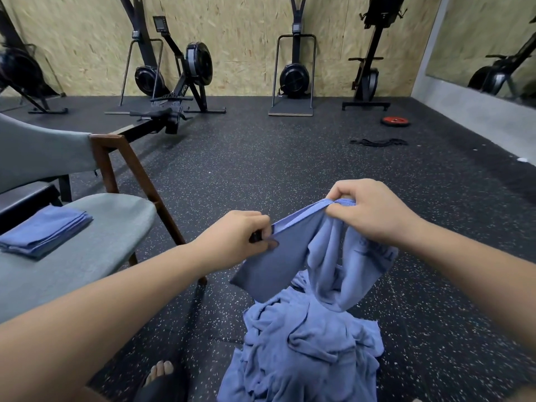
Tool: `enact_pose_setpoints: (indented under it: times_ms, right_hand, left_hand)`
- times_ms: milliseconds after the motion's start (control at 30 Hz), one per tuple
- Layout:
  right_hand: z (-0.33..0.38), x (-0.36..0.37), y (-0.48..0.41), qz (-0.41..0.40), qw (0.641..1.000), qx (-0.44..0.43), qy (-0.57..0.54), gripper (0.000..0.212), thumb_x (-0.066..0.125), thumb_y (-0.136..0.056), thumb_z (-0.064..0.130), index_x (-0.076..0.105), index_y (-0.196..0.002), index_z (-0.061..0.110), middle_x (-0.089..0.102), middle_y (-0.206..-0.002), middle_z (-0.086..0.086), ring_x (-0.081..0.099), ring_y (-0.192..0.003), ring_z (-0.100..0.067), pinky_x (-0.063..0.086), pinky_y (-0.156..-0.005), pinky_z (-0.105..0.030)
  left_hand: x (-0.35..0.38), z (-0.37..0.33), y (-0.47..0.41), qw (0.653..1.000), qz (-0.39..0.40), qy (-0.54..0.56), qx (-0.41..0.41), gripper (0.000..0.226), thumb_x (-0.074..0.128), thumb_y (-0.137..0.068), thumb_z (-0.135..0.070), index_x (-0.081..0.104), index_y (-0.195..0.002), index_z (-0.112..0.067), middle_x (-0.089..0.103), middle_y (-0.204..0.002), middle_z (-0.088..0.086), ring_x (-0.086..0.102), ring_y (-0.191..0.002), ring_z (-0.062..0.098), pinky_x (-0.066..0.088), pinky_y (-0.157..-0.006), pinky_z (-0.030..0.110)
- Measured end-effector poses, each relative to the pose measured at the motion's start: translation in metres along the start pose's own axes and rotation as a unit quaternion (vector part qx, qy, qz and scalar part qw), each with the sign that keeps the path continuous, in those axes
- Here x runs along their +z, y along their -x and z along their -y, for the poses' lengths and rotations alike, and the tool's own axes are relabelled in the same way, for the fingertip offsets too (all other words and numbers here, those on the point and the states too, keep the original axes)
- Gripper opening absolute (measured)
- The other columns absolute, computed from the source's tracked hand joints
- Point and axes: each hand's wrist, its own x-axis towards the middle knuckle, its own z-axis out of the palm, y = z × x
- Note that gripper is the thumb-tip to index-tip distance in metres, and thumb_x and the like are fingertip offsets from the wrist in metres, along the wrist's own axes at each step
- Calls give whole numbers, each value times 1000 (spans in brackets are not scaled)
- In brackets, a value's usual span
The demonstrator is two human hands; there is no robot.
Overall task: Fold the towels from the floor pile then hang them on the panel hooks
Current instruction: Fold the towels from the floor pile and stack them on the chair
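The left hand [232,236] and right hand [368,210] each pinch the top edge of a blue towel [290,256] stretched between them. It hangs down onto the towel pile [307,352] on the floor [261,158].

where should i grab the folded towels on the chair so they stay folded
Probably the near edge of the folded towels, where the stacked layers show. Come from the front of the chair seat and pinch all layers together, top and bottom; the stack lies flat with that edge free.

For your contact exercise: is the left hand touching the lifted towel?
Touching. Head view: the left hand pinches the hem of the lifted towel.
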Motion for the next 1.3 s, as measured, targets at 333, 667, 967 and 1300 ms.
enact_pose_setpoints:
  times_ms: [333, 667, 967, 1300]
  right_hand:
    - [-9, -14, 0, -19, 1000, 14, 7, 10, 70, -89, 22, 73, -81, 28, 74, -82, 9, 67, -86, -15, 52, -84, -36]
    - [-39, -6, -2, -11, 998, 56, 33, 10, 71, -90, 23, 72, -81, 28, 73, -79, 7, 67, -85, -19, 50, -80, -34]
    - [-58, -3, -2, 13, 996, 88, 32, 10, 70, -92, 26, 71, -83, 30, 72, -80, 4, 67, -86, -21, 52, -84, -38]
    - [-71, 1, -4, 20, 995, 97, 27, 13, 71, -92, 24, 70, -82, 31, 72, -81, 12, 66, -85, -14, 47, -78, -31]
  left_hand:
    - [4, 24, 4, 997, 48, -47, -38, 15, 70, -76, -39, 69, -82, -25, 65, -76, -12, 61, -72, 11, 52, -71, 32]
    - [-14, 46, 13, 977, -22, 77, -198, 21, 67, -104, -33, 70, -86, -23, 69, -70, -12, 53, -58, 2, 40, -59, 23]
    - [-29, 39, 21, 969, -76, 142, -187, 34, 84, -88, -48, 75, -70, -21, 50, -51, -10, 35, -50, 6, 26, -49, 26]
    - [-37, 49, 22, 965, -83, 154, -194, 9, 81, -92, -47, 83, -89, -38, 76, -74, 6, 55, -65, 15, 53, -65, 45]
